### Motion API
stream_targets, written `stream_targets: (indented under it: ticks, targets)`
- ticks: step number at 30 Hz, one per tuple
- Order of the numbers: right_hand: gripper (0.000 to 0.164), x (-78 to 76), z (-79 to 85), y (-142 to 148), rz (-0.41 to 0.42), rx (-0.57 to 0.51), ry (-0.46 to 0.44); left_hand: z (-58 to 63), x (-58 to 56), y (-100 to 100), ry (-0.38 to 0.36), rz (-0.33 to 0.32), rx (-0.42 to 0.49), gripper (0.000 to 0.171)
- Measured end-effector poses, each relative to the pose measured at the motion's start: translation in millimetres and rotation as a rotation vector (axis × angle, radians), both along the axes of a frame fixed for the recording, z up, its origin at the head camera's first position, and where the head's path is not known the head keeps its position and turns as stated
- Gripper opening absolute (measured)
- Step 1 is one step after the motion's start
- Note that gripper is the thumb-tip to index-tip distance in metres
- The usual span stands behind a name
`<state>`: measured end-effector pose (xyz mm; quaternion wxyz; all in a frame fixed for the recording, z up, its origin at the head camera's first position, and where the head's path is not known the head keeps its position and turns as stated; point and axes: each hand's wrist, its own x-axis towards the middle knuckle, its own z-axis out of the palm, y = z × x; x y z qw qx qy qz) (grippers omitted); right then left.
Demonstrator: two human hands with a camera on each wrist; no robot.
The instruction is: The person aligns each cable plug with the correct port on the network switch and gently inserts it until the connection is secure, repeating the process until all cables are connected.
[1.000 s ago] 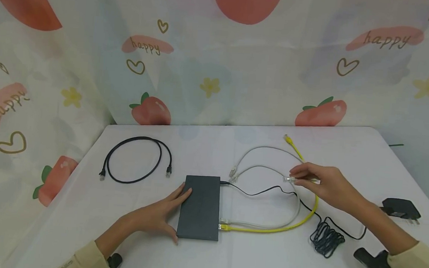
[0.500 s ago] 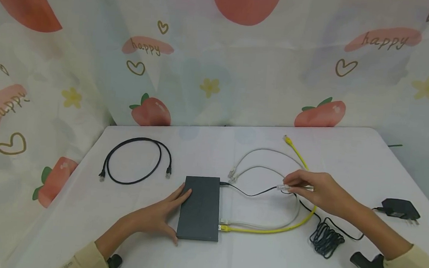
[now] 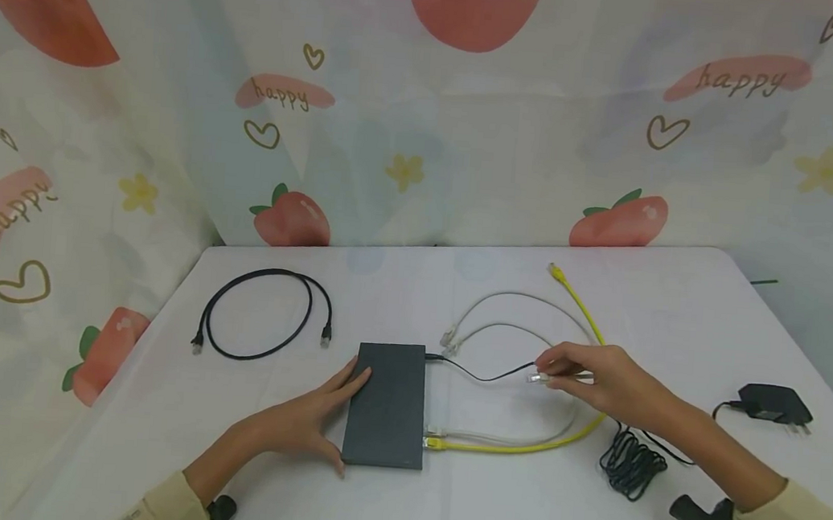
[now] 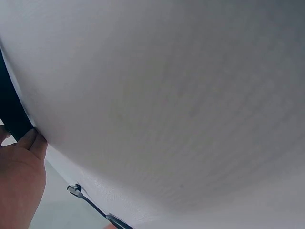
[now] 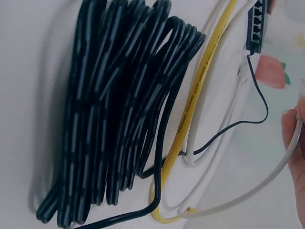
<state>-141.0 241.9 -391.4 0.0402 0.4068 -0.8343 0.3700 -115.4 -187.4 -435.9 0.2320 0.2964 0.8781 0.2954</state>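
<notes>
On your far left on the worktop (image 3: 384, 511), a black cable (image 3: 275, 271) lies in a loose coil, with a clear-ended plug at each end. Nearer to you, your left hand (image 3: 296, 430) rests against the left edge of the dark box (image 3: 387, 407), its fingers spread: the fingertips lie over the edge and the thumb is at the near corner. The box lies flat in front of you, and the right wrist view shows a row of ports (image 5: 257, 24) along one side. From its right side, a thin black lead (image 3: 484, 379) leaves at the far corner, while a white cable (image 3: 498, 438) and a yellow cable (image 3: 519, 450) run out side by side near you. Beyond them lie two white plugs (image 3: 449, 339) close together. Your right hand (image 3: 593, 377), raised above the cables, has its fingers pinching a clear plug (image 3: 538, 377) that points toward the box, well apart from it; its pale cord trails down in the right wrist view. Below your right forearm sits the bundled black cord (image 3: 632, 464), and farthest right lies the black power adapter (image 3: 776, 404), its prongs showing.
</notes>
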Motion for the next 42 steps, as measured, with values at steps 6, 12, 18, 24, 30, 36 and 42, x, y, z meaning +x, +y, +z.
stream_targets:
  ticks: [6, 12, 18, 24, 30, 36, 42]
  targets:
    - [0.038, 0.7, -4.0, -5, 0.023, 0.023, -0.011, -1.5, -0.5, -1, 0.010, -0.004, -0.003, 0.125]
    - [0.036, 2.3, -7.5, -11, 0.080, 0.004, -0.018, -2.2, -1.2, -2, 0.003, -0.002, -0.001, 0.124]
    - [0.033, 3.1, -12.4, -18, 0.128, -0.016, 0.007, -1.9, -1.2, -1, -0.003, -0.001, 0.001, 0.124]
    - [0.031, 3.7, -14.2, -29, 0.142, -0.005, 0.010, -2.0, -0.9, -2, -0.008, 0.000, 0.008, 0.124]
    - [0.029, 5.6, -19.6, -38, 0.158, 0.014, 0.039, -2.5, -1.0, -1, -0.007, -0.002, 0.012, 0.123]
    - [0.030, 4.9, -26.0, -42, 0.191, -0.006, 0.121, -3.4, -1.4, -1, 0.010, -0.005, 0.003, 0.125]
    - [0.026, 6.1, -27.8, -47, 0.187, 0.000, 0.099, -4.0, -1.9, -2, 0.020, -0.003, -0.007, 0.126]
